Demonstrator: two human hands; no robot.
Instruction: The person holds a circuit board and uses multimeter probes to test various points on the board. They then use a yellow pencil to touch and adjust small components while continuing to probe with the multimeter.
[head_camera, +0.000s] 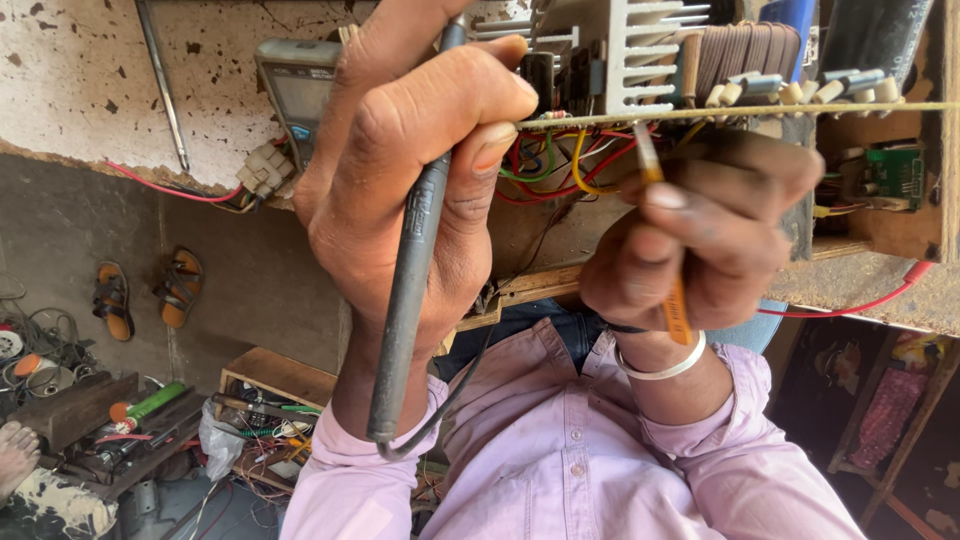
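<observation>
Left hand (400, 180) grips soldering iron (408, 290); right hand (700, 230), orange tool (676, 305).

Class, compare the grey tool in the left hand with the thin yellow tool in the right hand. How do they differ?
The grey tool is thick and dark, while the yellow tool is slim and bright. The grey tool trails a cable from its lower end, and the yellow tool shows none. The grey tool sticks out well below the left hand, whereas the right hand hides most of the yellow tool. Both point up towards the circuit board.
</observation>
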